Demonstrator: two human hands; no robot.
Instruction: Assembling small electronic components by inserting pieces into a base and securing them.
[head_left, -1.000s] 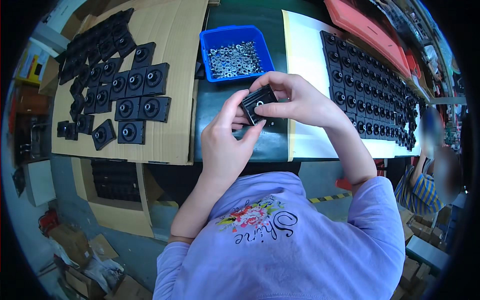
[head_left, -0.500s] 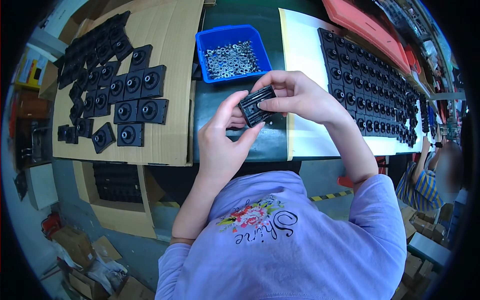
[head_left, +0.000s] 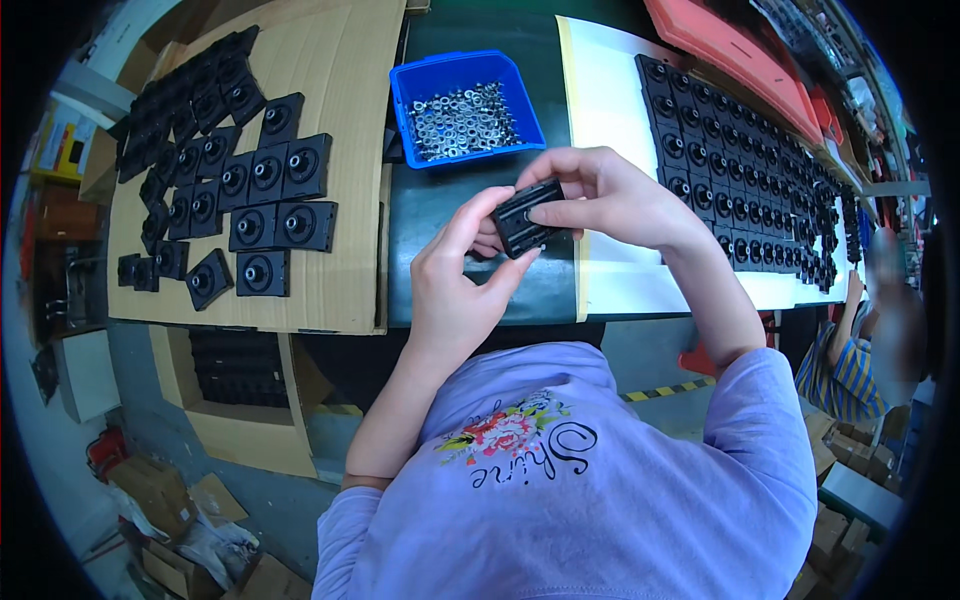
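Note:
Between my two hands, above the green table, is a black square plastic part (head_left: 518, 225) with ridges on the side facing me. My left hand (head_left: 457, 270) pinches its left and lower edges between thumb and fingers. At its right side my right hand (head_left: 605, 205) is closed on it, the thumb pressed on the ridged face and the fingers hidden behind. A blue bin (head_left: 402, 108) beyond my hands holds many small metal nuts (head_left: 465, 125). On cardboard to the left lie similar black square parts (head_left: 265, 225), each with a round raised centre and a metal piece in it.
Rows of matching black parts (head_left: 715, 165) cover the white sheet (head_left: 620, 270) at right, beside a pink-red tray (head_left: 740, 60). The cardboard sheet (head_left: 345, 150) covers the table's left side. Below it stands an open carton (head_left: 235, 430). A person in a striped shirt (head_left: 845, 370) sits far right.
Both hands and the black part have moved slightly to the right, and the part has tilted a little. The grip of both hands stays much the same.

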